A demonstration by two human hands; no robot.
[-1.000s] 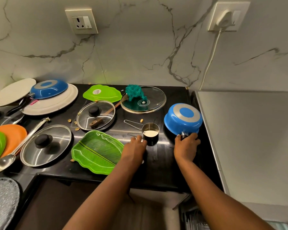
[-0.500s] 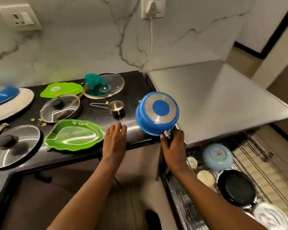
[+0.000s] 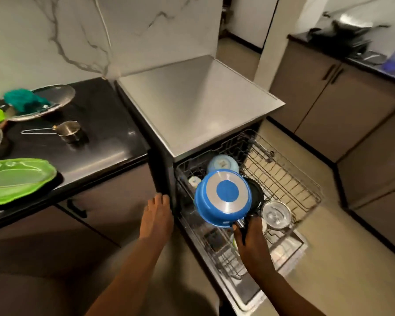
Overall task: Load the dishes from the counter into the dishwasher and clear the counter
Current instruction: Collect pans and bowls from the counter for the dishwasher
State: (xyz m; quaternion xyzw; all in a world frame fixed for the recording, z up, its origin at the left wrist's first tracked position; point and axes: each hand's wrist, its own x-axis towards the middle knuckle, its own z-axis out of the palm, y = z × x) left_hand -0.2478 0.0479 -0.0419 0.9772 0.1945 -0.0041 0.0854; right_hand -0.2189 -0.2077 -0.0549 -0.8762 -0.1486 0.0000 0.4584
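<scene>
My right hand (image 3: 251,242) grips the handle of a blue saucepan (image 3: 222,198), held upside down over the pulled-out dishwasher rack (image 3: 283,179). In the rack lie a light blue bowl (image 3: 222,163), a black pan (image 3: 257,196) partly hidden behind the saucepan, and a glass lid (image 3: 276,215). My left hand (image 3: 156,215) hangs flat with straight fingers beside the dishwasher's left front edge, holding nothing. On the black counter (image 3: 105,133) remain a steel measuring cup (image 3: 70,132), a green leaf-shaped plate (image 3: 14,179) and a glass lid (image 3: 55,96) with a teal scrubber (image 3: 23,100) on it.
The dishwasher's steel top (image 3: 192,106) stands right of the counter. Its open door (image 3: 260,281) lies low in front of me. Brown cabinets (image 3: 351,110) line the right side, with a second dark counter (image 3: 351,46) carrying cookware beyond them.
My right hand lifted the blue saucepan off the counter and carried it right and down over the dishwasher rack. My left hand left the counter edge and dropped beside the dishwasher.
</scene>
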